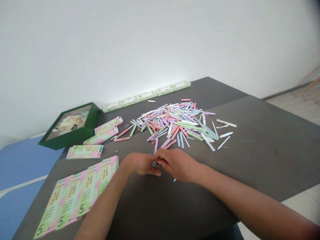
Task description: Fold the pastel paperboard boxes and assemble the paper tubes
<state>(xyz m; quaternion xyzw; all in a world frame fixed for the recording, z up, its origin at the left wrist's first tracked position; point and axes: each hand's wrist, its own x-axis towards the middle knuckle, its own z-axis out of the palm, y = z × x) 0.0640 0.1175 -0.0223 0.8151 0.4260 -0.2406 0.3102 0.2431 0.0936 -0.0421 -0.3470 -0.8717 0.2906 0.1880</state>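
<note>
My left hand [143,164] is closed around a grey-blue pen barrel [154,163], its round open end facing me. Right against it, my right hand [176,163] has thumb and forefinger pinched together at the barrel's end. Whatever lies between those fingertips is too small or hidden to make out. A pale blue tip [174,180] pokes out below my right hand; whether it is held or lies on the table I cannot tell. Just beyond both hands spreads a loose heap of pen parts [172,121] in white, pink, lilac, green and blue.
Several flat printed cartons [85,191] marked 5 lie at the left, with more cartons [107,128] behind them. A dark green box [72,136] holding a packet [71,122] stands at the back left. Pale green boxes [147,95] line the wall along the grey table [262,150].
</note>
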